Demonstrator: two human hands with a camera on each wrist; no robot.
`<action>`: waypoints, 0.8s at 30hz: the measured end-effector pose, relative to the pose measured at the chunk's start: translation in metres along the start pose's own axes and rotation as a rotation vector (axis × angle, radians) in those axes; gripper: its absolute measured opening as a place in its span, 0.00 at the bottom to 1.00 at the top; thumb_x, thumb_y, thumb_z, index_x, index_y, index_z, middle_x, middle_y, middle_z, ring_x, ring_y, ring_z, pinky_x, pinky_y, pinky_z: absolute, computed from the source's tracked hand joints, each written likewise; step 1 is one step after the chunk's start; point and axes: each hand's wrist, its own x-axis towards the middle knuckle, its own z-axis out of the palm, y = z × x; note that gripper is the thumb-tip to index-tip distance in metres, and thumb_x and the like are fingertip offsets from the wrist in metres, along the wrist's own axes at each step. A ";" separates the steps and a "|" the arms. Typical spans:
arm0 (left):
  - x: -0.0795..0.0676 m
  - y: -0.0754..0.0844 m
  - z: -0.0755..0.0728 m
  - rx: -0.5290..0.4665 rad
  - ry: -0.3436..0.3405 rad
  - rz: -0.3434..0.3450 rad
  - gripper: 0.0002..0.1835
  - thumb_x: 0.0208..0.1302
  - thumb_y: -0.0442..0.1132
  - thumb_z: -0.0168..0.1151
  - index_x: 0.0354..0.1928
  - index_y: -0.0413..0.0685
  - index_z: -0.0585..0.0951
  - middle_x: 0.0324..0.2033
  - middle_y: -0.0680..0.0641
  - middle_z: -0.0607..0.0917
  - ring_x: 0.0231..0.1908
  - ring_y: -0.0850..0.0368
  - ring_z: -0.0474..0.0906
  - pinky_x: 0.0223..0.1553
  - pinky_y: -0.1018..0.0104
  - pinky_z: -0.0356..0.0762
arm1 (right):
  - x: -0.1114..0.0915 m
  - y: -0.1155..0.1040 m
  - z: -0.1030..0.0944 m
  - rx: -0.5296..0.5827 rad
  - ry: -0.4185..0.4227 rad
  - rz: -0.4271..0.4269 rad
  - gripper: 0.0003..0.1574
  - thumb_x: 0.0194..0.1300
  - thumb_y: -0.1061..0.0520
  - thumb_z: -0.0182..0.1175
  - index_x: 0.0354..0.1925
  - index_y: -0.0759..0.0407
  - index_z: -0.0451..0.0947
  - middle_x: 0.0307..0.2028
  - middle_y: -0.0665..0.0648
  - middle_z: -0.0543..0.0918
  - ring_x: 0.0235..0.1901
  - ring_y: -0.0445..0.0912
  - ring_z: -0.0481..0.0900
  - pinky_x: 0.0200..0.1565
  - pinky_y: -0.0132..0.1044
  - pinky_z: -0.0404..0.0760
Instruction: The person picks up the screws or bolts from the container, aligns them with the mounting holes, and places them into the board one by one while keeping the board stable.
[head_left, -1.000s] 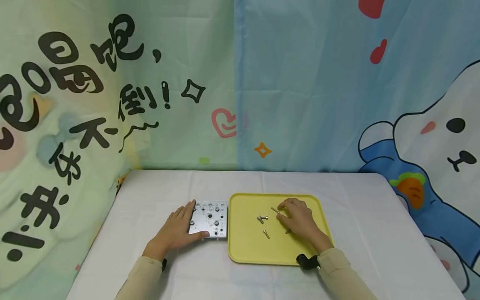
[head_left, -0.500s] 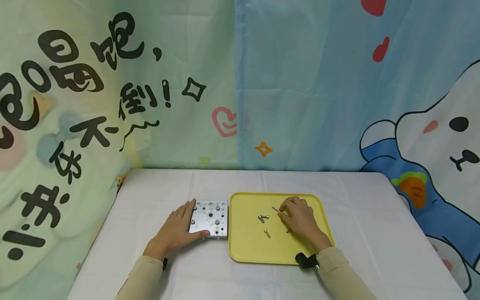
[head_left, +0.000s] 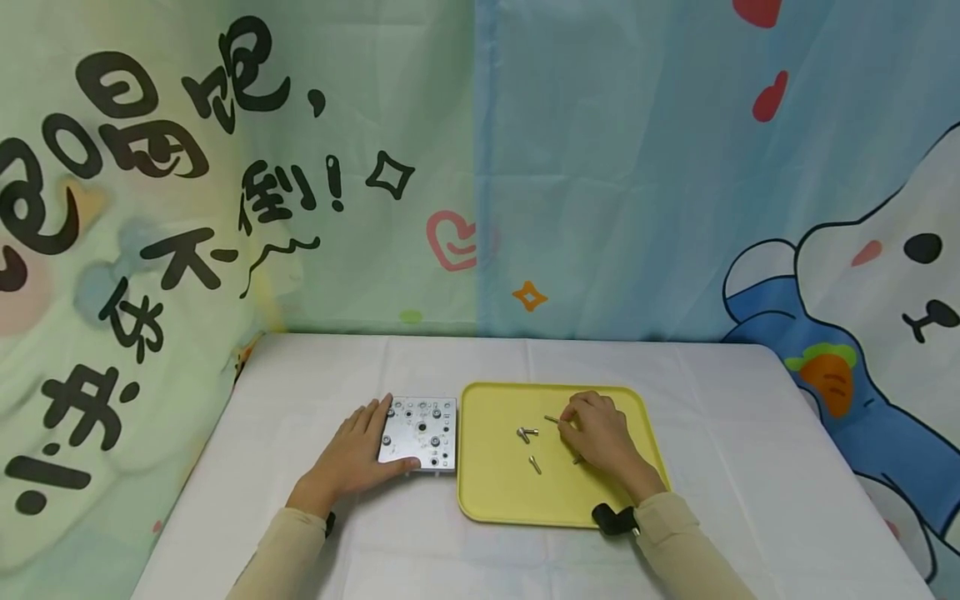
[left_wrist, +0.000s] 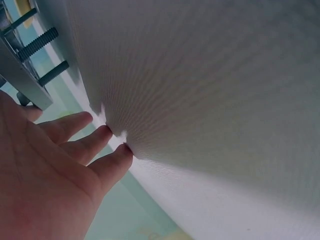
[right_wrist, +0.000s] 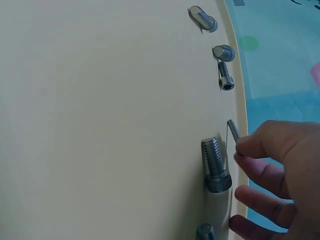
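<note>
A silver metal plate block (head_left: 410,451) with several holes and screw heads lies left of the tray in the head view. My left hand (head_left: 352,454) rests against its left side, fingers extended, with the thumb along the front edge. Threaded shanks (left_wrist: 39,44) stick out under the block in the left wrist view. Over the tray's right part, my right hand (head_left: 600,433) pinches a thin screw (right_wrist: 233,131) between thumb and index finger; the fingers hide one end. A larger screw (right_wrist: 215,165) lies near the fingers. Other screws (head_left: 523,434) lie farther left.
The yellow tray (head_left: 495,500) adjoins the block's right side on a white-covered table (head_left: 420,550). One single screw (head_left: 535,465) lies mid-tray. A black wrist device (head_left: 613,520) sits over the tray's front edge. Printed curtains (head_left: 615,167) hang behind.
The right hand's fingers have drawn closer together around the thin screw and the hand has shifted very slightly. The left hand and the block stay in place; the head view has tilted a little.
</note>
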 end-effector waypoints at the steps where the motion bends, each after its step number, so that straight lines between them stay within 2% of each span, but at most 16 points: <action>1: 0.000 0.000 0.000 0.000 0.000 0.000 0.63 0.54 0.78 0.58 0.80 0.45 0.49 0.74 0.33 0.59 0.72 0.34 0.54 0.72 0.45 0.52 | 0.001 0.000 0.000 0.011 -0.001 0.002 0.03 0.66 0.59 0.64 0.34 0.56 0.82 0.53 0.67 0.78 0.56 0.68 0.71 0.50 0.70 0.71; 12: 0.000 -0.001 -0.001 0.003 -0.007 -0.001 0.63 0.54 0.77 0.59 0.80 0.45 0.49 0.72 0.32 0.61 0.72 0.33 0.55 0.72 0.44 0.52 | 0.003 -0.010 -0.002 0.125 0.024 -0.029 0.03 0.66 0.60 0.63 0.34 0.57 0.82 0.55 0.68 0.78 0.57 0.68 0.70 0.53 0.70 0.66; 24: 0.000 -0.002 0.002 -0.005 0.003 0.005 0.63 0.54 0.78 0.58 0.80 0.46 0.49 0.72 0.32 0.61 0.72 0.34 0.55 0.72 0.44 0.52 | 0.007 -0.034 -0.003 0.122 0.071 -0.126 0.02 0.64 0.60 0.66 0.33 0.55 0.83 0.55 0.66 0.79 0.57 0.66 0.72 0.53 0.70 0.68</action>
